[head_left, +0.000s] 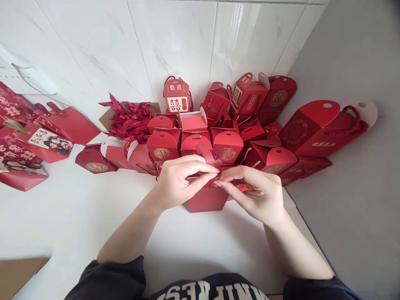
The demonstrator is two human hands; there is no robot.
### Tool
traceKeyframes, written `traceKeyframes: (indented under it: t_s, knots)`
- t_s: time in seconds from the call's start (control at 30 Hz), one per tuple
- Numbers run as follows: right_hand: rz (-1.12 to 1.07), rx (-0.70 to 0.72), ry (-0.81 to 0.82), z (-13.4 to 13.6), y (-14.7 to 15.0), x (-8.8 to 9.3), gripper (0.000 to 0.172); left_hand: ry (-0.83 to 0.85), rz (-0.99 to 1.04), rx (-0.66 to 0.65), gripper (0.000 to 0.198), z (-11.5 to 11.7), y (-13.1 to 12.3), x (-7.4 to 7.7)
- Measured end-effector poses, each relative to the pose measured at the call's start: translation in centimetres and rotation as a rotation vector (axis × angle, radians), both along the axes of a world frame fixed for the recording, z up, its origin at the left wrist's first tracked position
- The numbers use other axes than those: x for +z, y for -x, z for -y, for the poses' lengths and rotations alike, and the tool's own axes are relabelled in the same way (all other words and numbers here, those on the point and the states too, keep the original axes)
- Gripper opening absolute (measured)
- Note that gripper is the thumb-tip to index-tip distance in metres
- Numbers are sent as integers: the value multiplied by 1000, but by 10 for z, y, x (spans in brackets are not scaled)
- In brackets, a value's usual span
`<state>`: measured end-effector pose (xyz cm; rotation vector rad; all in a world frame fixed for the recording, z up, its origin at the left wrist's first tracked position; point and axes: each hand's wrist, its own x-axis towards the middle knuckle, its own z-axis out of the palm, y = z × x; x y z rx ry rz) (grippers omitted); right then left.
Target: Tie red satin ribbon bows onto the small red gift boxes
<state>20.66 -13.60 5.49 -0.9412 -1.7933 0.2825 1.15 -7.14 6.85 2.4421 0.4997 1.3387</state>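
A small red gift box (207, 196) stands on the white table (78, 216) in front of me. A dark red ribbon (206, 153) loops up from its top. My left hand (179, 180) is closed, its fingertips pinching the ribbon at the top of the box. My right hand (256, 192) is closed too, thumb and forefinger pinching the ribbon from the other side. The fingertips of both hands almost meet over the box.
Several folded red gift boxes (193, 139) are crowded behind against the tiled wall. A larger red box with a rope handle (315, 127) lies at the right. A cardboard box of loose red ribbons (129, 118) sits at the back left. Red paper bags (28, 141) lie far left.
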Motion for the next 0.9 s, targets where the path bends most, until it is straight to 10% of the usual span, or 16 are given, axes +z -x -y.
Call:
traceKeyframes:
  t_s: [0.3,0.9]
  knots:
    - [-57,-40,37,0,1,-1,22,40,37,21,18,6,-1,-2]
    - [-234,-4,9,-13,-2,-2,27,857,71,22,15,10,-1,4]
